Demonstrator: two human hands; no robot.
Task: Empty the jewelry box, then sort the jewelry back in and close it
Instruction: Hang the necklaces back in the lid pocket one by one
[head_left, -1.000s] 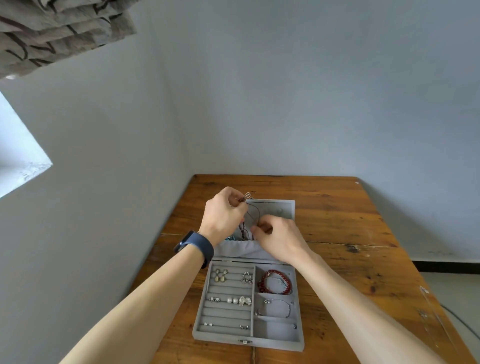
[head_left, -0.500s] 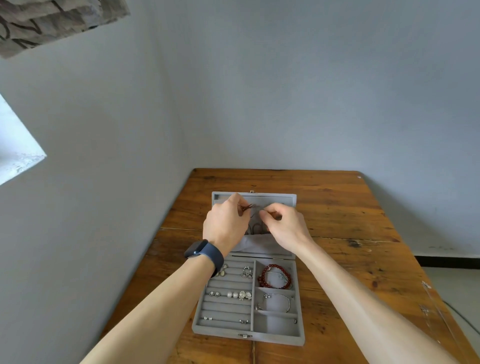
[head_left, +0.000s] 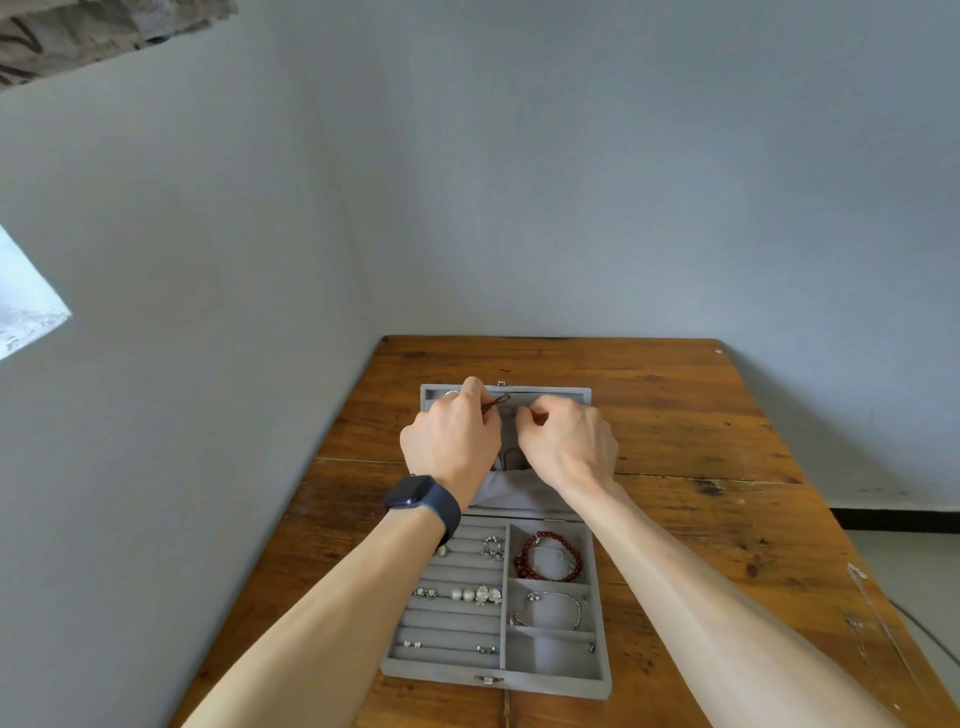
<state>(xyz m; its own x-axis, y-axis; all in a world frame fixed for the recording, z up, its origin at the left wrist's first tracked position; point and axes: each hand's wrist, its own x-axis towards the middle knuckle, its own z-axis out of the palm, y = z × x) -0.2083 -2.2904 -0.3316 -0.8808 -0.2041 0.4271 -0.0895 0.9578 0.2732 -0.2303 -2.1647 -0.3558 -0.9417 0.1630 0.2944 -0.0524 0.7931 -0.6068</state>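
Observation:
A grey jewelry box (head_left: 550, 687) lies open on the wooden table (head_left: 701, 457), its lid (head_left: 582, 393) laid flat on the far side. Both hands work over the lid. My left hand (head_left: 449, 441) pinches a thin dark necklace (head_left: 494, 402) near the lid's top edge. My right hand (head_left: 569, 441) pinches the same necklace just to the right; part of the cord (head_left: 511, 457) shows between the hands. In the tray, rings and earrings (head_left: 467, 595) sit in the left rolls, a red bead bracelet (head_left: 548, 556) and a silver bracelet (head_left: 550, 608) in the right compartments.
The table stands in a corner, with grey walls at the left and behind. A dark smartwatch (head_left: 421, 496) is on my left wrist. Bare wood lies to the right of the box. A cable (head_left: 930, 629) runs on the floor at the right.
Both hands moved toward the lid's far edge with the necklace, and the right hand drew level with the left. The camera tilted slightly, showing the whole lid.

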